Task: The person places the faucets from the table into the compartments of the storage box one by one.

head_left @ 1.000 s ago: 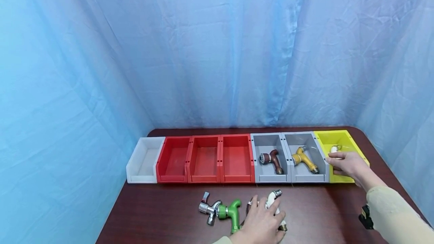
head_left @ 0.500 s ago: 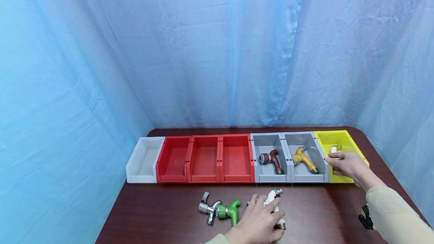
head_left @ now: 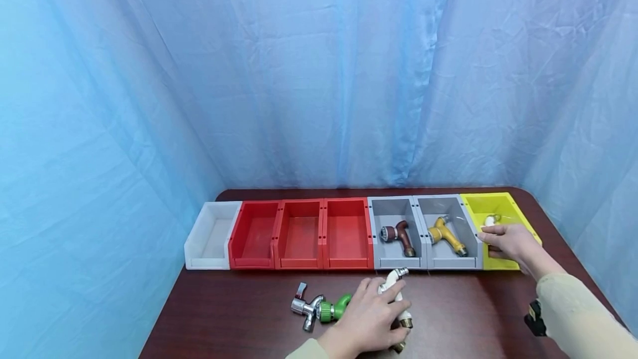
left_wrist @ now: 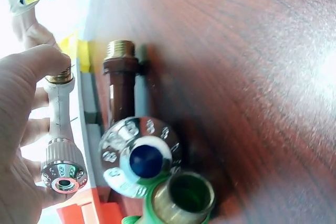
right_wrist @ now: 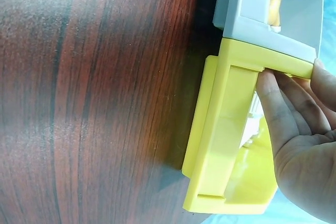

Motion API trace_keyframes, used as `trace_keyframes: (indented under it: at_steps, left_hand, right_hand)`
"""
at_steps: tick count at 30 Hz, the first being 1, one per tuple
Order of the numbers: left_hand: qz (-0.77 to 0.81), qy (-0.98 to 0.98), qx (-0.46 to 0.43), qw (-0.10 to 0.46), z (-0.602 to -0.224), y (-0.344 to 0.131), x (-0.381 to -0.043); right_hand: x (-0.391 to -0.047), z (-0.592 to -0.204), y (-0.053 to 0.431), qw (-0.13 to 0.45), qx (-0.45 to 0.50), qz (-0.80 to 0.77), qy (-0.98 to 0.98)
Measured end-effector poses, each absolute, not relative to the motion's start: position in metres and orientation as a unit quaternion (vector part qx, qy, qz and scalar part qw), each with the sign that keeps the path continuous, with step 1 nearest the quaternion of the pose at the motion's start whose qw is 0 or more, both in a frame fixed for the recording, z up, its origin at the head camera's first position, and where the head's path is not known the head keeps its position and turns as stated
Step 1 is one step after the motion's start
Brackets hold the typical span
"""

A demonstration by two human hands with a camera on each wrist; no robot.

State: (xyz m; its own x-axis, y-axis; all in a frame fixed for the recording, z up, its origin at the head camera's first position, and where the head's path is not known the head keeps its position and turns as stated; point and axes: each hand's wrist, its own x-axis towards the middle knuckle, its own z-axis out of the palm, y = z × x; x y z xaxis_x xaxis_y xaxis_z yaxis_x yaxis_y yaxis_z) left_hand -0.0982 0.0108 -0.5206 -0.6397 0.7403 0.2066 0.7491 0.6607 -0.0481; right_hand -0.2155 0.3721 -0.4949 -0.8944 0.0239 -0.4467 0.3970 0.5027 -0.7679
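My left hand (head_left: 366, 317) holds a white tap (left_wrist: 60, 114) with a threaded brass end. In the left wrist view the thumb lies on that brass end and the fingers are behind the body. Beside it are a brown tap (left_wrist: 122, 90), mostly hidden by the hand in the head view, and a green tap (head_left: 341, 306). A chrome tap (head_left: 308, 307) lies left of the green one. My right hand (head_left: 513, 245) pinches the side wall of the yellow bin (right_wrist: 236, 77) where it meets a grey bin, fingers inside. Another white tap (head_left: 492, 220) lies in the yellow bin.
Several bins stand in a row: a white bin (head_left: 206, 263), red bins such as this red bin (head_left: 349, 263), and two grey bins. One grey bin (head_left: 399, 263) contains a brown tap (head_left: 401, 237), the other a yellow tap (head_left: 448, 235). Blue curtains (head_left: 319, 71) surround the table (head_left: 239, 314).
My left hand has moved left and slightly away from me with the white tap, now covering part of the green tap. My right hand has stayed at the yellow bin.
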Motion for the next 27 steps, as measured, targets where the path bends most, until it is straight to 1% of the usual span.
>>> trace_keyframes:
  at_steps: [5,10,17,22,24,27]
  left_hand:
    - [-0.039,-0.906,-0.407,0.111,-0.513,0.003,-0.103]
    - [-0.058,-0.911,-0.395,0.1,-0.509,-0.006,-0.11]
    - [-0.048,-0.915,-0.382,0.124,-0.505,-0.014,-0.119]
    - [-0.057,-0.924,-0.365,0.103,-0.501,-0.022,-0.125]
    - [-0.056,-0.925,-0.359,0.11,-0.5,-0.024,-0.128]
    - [-0.053,-0.922,-0.358,0.138,-0.499,-0.026,-0.132]
  right_hand:
    - [-0.214,-0.494,0.373,0.19,0.125,-0.483,0.846]
    - [-0.213,-0.494,0.372,0.188,0.122,-0.48,0.848]
    - [-0.213,-0.495,0.372,0.189,0.122,-0.478,0.849]
    - [-0.213,-0.496,0.371,0.191,0.124,-0.481,0.847]
    - [-0.214,-0.496,0.371,0.192,0.123,-0.483,0.845]
    - [-0.214,-0.496,0.372,0.193,0.123,-0.485,0.844]
